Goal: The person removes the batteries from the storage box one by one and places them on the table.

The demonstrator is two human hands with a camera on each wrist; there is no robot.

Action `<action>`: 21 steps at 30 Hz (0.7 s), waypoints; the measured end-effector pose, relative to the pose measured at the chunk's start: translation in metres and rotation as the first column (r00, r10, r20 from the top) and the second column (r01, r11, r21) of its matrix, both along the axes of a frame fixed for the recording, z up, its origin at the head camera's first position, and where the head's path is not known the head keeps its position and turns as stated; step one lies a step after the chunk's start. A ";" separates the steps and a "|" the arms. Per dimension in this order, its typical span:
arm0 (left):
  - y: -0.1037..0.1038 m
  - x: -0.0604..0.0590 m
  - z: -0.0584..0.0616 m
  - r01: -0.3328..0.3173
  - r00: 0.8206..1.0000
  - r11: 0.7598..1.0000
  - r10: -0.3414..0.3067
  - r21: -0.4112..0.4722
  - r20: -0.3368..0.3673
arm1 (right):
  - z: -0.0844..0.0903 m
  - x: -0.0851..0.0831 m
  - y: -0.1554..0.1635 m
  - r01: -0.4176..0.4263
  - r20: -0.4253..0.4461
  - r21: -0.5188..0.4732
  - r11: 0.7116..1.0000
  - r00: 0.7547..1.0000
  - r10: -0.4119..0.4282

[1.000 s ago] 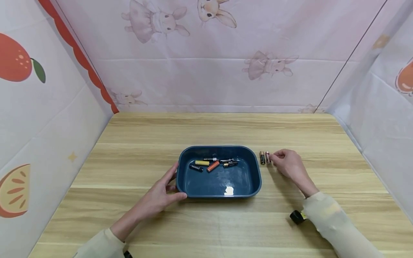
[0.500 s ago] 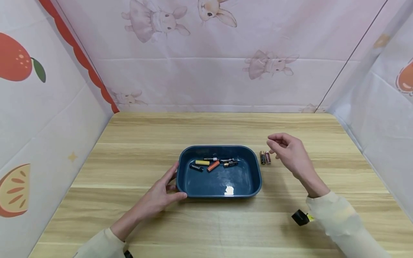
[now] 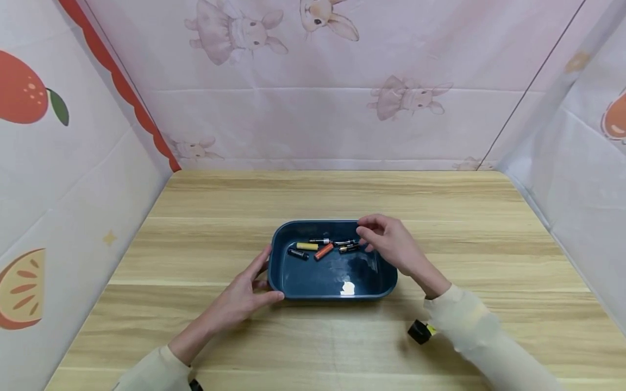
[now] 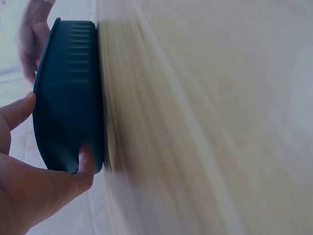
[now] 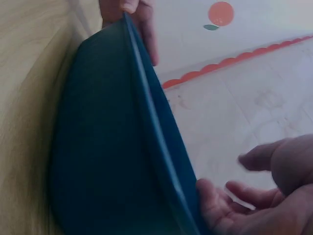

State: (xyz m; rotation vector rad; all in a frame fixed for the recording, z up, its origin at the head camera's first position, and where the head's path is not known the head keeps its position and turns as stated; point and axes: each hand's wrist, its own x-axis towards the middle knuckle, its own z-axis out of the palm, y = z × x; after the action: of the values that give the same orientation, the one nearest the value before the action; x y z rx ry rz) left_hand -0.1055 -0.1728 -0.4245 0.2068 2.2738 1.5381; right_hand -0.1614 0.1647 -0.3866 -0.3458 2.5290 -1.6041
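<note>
A dark blue rectangular plastic tub (image 3: 303, 285) stands on the wooden table. Inside lie several batteries, among them a yellow battery (image 3: 307, 246), an orange battery (image 3: 324, 251) and a black battery (image 3: 298, 254). My left hand (image 3: 239, 296) holds the tub's left end, its thumb at the near corner and fingers along the side; the left wrist view shows fingers on the tub (image 4: 68, 98). Above the tub's right part hovers my right hand (image 3: 388, 241), nothing seen between its parted fingers. In the right wrist view these fingers (image 5: 210, 200) are by the rim.
The wooden table (image 3: 220, 206) reaches to a pink rabbit-print cloth (image 3: 313, 125) at the back, with white printed cloths at both sides. A black device (image 3: 419, 332) sits at the right sleeve. Where two batteries lay right of the tub, my right hand now blocks the view.
My right hand has lifted off the two batteries lying right of the tub and moved left over the tub. My left hand and the tub have stayed in place.
</note>
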 end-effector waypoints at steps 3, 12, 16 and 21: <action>0.001 0.000 -0.001 -0.001 1.000 1.000 0.001 0.003 0.000 | -0.004 -0.003 -0.006 -0.007 0.013 0.101 0.995 1.000 0.006; -0.001 0.000 0.000 0.012 1.000 1.000 -0.012 0.012 -0.006 | -0.016 -0.011 -0.026 0.041 -0.056 0.454 0.890 0.998 -0.017; 0.000 -0.001 -0.001 -0.002 1.000 1.000 0.002 0.000 -0.001 | -0.020 -0.012 -0.031 0.061 -0.079 0.489 0.870 0.997 -0.026; 0.000 -0.001 0.000 -0.002 1.000 1.000 0.002 0.006 -0.001 | -0.026 -0.012 -0.034 0.044 -0.088 0.475 0.879 0.996 -0.002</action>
State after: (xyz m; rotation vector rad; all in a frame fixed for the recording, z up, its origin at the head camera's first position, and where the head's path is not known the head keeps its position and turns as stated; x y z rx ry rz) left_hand -0.1066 -0.1727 -0.4249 0.2069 2.2714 1.5470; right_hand -0.1733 0.1305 -0.4124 -0.3293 2.8832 -0.9272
